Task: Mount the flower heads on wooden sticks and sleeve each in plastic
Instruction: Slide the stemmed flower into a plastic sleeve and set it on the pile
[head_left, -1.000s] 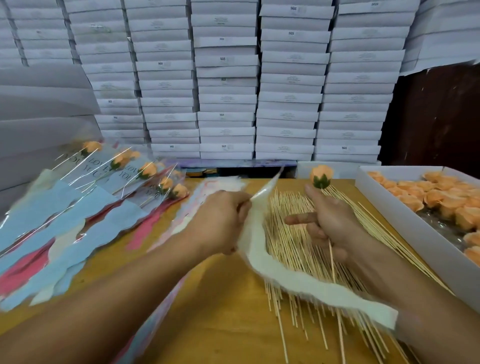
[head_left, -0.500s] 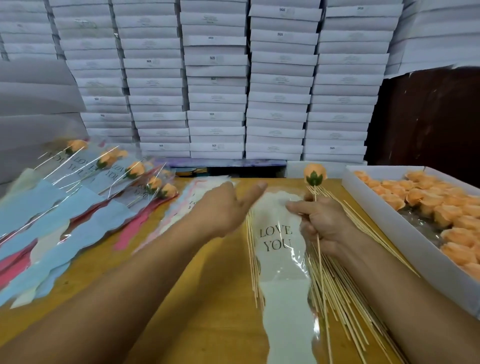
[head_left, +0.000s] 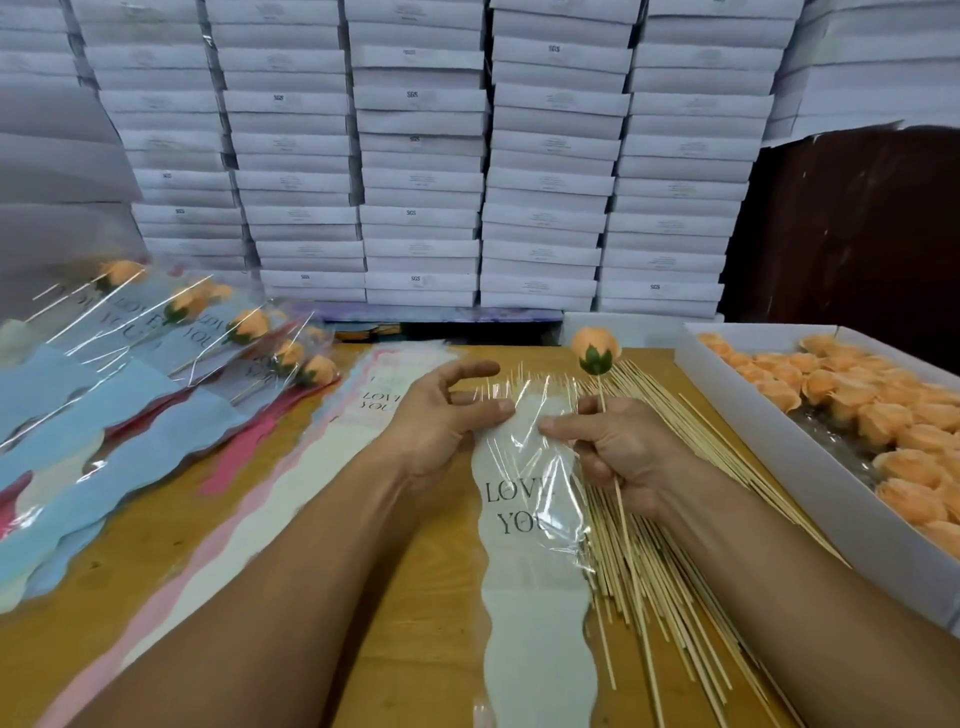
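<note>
Nearest the counter's front edge, a white plastic sleeve (head_left: 524, 499) printed LOVE YOU lay lengthwise over the loose wooden sticks (head_left: 670, 582), its clear upper end toward the middle of the counter. The left hand (head_left: 441, 415) had thumb and fingers pinched on that clear end; the right hand (head_left: 618, 447) was curled round a mounted stick (head_left: 618, 488), its forefinger touching the film, with the orange flower head (head_left: 596, 349) upright above the fist. The step in hand looked like opening the sleeve mouth, and doing it well probably meant rubbing the two film layers apart with both grips before feeding the stick in blunt end first, keeping the petals off the edges. Toward the right edge stood a white tray (head_left: 810, 467) of loose flower heads (head_left: 857, 410); toward the left edge lay spare sleeves (head_left: 291, 483) and finished sleeved flowers (head_left: 156, 358) fanned over blue and pink paper. Past the back edge rose a wall of stacked white boxes (head_left: 421, 156), with a dark panel (head_left: 852, 228) at the back right corner.
</note>
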